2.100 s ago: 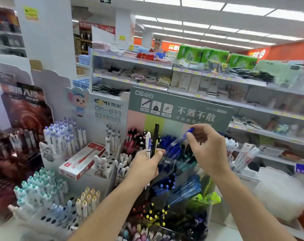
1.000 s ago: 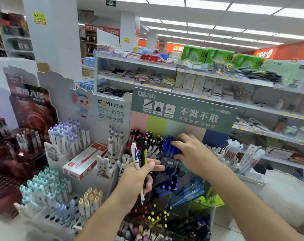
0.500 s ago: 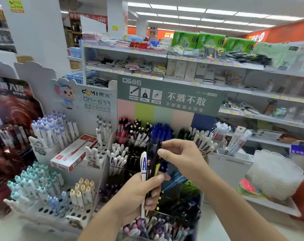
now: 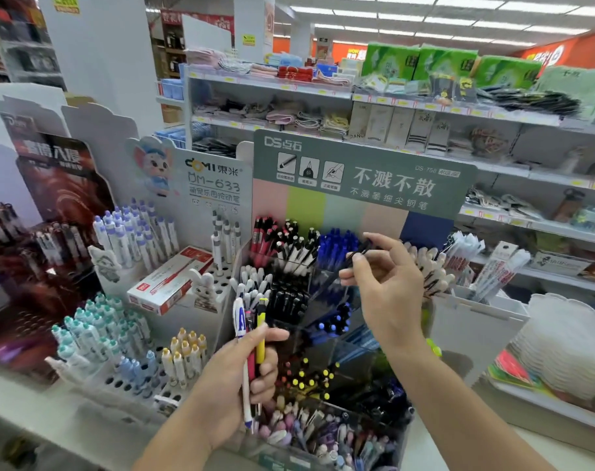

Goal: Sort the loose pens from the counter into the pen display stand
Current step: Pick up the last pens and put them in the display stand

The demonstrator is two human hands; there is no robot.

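Head view looks down on a shop table (image 4: 34, 419) crowded with pen racks. At centre stands the pen stand (image 4: 364, 171), a tiered clear-plastic rack with a green header card printed with white characters. Its far row holds red pens (image 4: 264, 237), black-and-white pens (image 4: 296, 249) and blue pens (image 4: 337, 248); lower, nearer tiers hold dark pens, some with yellow ends, and the nearest bin (image 4: 323, 436) holds pastel ones.

The left hand (image 4: 235, 379) is low, in front of the stand's left edge, its grip closed round a small bundle of pens (image 4: 252, 341) held upright: a white one with blue print, a yellow one and a reddish one show, their tops above the thumb and their tips below the palm.

The right hand (image 4: 388, 287) is raised further back and to the right, over the stand's far tiers. Thumb and forefinger pinch a black pen (image 4: 360, 251), tilted with its upper end to the far right, just beside the blue pens; the other fingers are loosely curled. Whether the pen touches the stand cannot be told.

Left of the stand is a white rack (image 4: 207, 178) with a cartoon mouse card, holding white-and-purple pens, teal-capped pens and yellow-capped ones, with a red-and-white box (image 4: 167, 280) lying on it. To the right sits a white tray (image 4: 476, 311) of packaged pens. Shelves (image 4: 289, 86) of folded cloths and green packs fill the far background.
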